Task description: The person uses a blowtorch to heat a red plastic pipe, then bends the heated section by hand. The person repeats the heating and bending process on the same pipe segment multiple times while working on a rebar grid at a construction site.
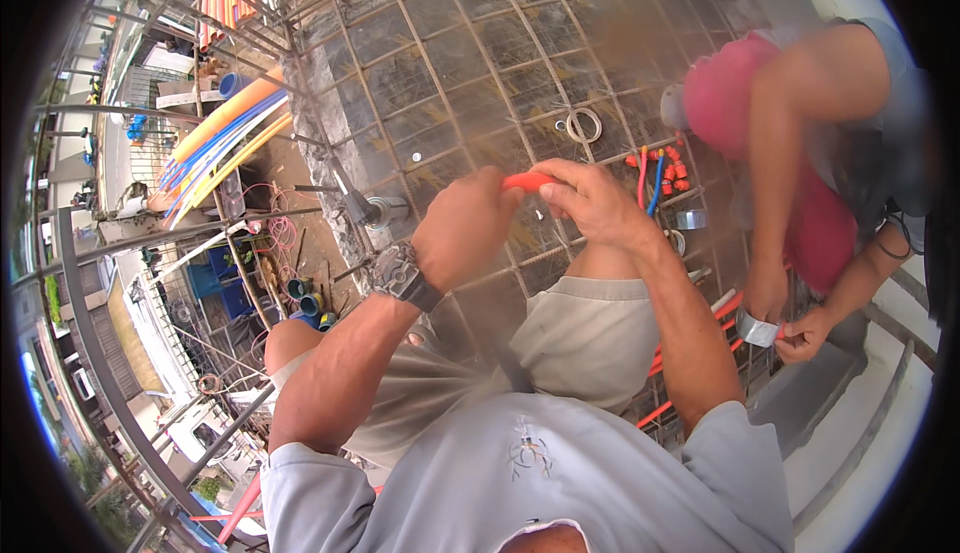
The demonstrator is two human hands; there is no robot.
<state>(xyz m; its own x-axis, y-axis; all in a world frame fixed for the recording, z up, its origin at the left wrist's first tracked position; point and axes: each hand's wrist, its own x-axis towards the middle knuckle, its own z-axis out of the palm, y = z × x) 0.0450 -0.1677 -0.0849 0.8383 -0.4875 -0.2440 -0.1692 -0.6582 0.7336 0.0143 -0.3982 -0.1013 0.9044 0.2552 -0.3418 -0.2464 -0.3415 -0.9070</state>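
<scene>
Both my hands meet over a steel rebar mesh (450, 63). My left hand (462, 225), with a dark wristwatch (402, 275) on its wrist, is closed around one end of a short orange tube (526, 181). My right hand (590, 201) pinches the other end of the same tube with its fingers. Only a small piece of the tube shows between the hands. I am crouched, with my knees in grey shorts (585, 328) below the hands.
A co-worker in pink (740, 103) crouches at the right, holding a roll of silver tape (757, 330). Small red and blue tube pieces (662, 168) and a wire coil (583, 125) lie on the mesh. Long orange, blue and yellow conduits (225, 133) lie at the left, past the slab's edge.
</scene>
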